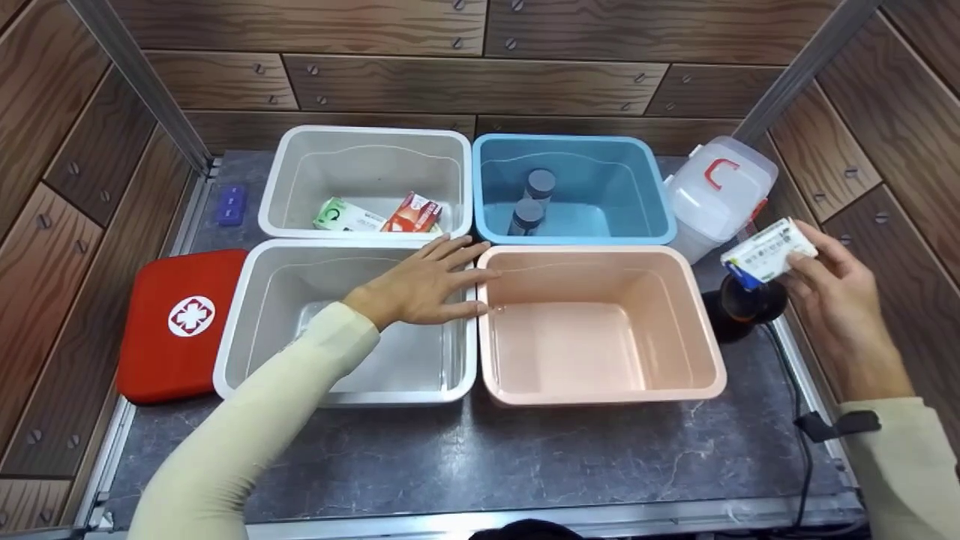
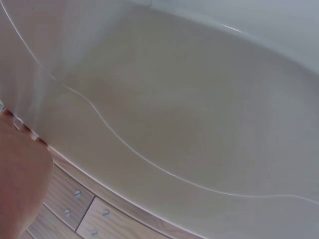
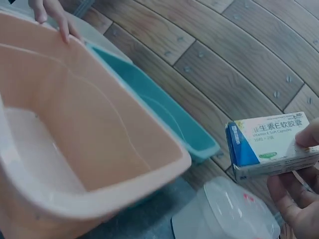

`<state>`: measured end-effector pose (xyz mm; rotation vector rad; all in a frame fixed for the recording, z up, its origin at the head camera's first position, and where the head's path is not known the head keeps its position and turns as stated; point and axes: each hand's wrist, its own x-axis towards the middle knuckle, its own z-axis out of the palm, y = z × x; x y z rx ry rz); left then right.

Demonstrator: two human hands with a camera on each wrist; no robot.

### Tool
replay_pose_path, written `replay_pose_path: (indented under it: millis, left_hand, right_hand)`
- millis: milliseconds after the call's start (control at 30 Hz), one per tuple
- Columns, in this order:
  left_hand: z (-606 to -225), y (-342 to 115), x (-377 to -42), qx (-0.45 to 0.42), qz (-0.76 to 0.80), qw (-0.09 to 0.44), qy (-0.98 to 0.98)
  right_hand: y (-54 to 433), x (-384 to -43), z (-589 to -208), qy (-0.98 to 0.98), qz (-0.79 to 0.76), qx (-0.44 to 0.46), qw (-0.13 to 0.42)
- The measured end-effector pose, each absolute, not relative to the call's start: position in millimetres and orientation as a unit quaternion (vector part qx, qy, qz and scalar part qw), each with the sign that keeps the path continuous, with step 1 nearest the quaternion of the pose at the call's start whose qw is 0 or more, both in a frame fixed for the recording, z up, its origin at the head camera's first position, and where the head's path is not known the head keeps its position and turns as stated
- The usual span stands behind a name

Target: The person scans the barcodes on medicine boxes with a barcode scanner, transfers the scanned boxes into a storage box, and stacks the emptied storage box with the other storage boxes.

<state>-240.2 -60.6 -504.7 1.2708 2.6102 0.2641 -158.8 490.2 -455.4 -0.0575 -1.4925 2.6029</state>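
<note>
My right hand (image 1: 844, 300) holds a small white and blue medicine box (image 1: 769, 253) between thumb and fingers, above the right side of the table. In the right wrist view the medicine box (image 3: 271, 142) reads "Vitamin E Soft Capsules". My left hand (image 1: 431, 281) is spread flat, its fingers resting at the rims where the front grey bin (image 1: 251, 315) meets the pink bin (image 1: 600, 397). A green-and-white box (image 1: 349, 215) and a red box (image 1: 414, 214) lie in the back grey bin (image 1: 367, 131). Two dark-capped bottles (image 1: 527, 214) stand in the blue bin (image 1: 570, 140).
A red first-aid case (image 1: 169, 322) lies left of the bins, with a purple pill organizer (image 1: 232, 205) behind it. A clear lidded container (image 1: 720, 184) stands at the back right. Near it sit a dark round object (image 1: 739, 304) and a cable (image 1: 799, 405).
</note>
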Motion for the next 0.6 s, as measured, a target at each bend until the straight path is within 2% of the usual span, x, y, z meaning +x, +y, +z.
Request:
replay_pose_path:
  millis: [333, 467, 600]
  left_hand:
    - [-504, -60, -239, 0.431, 0.089, 0.119, 0.89]
    - [-504, -60, -239, 0.424, 0.085, 0.12, 0.894]
    - [-503, -60, -239, 0.426, 0.084, 0.118, 0.893]
  right_hand:
    - [495, -135, -499, -0.558, 0.816, -0.094, 0.118]
    - [488, -133, -510, -0.586, 0.794, -0.108, 0.115]
    - [484, -129, -523, -0.625, 0.766, -0.125, 0.089]
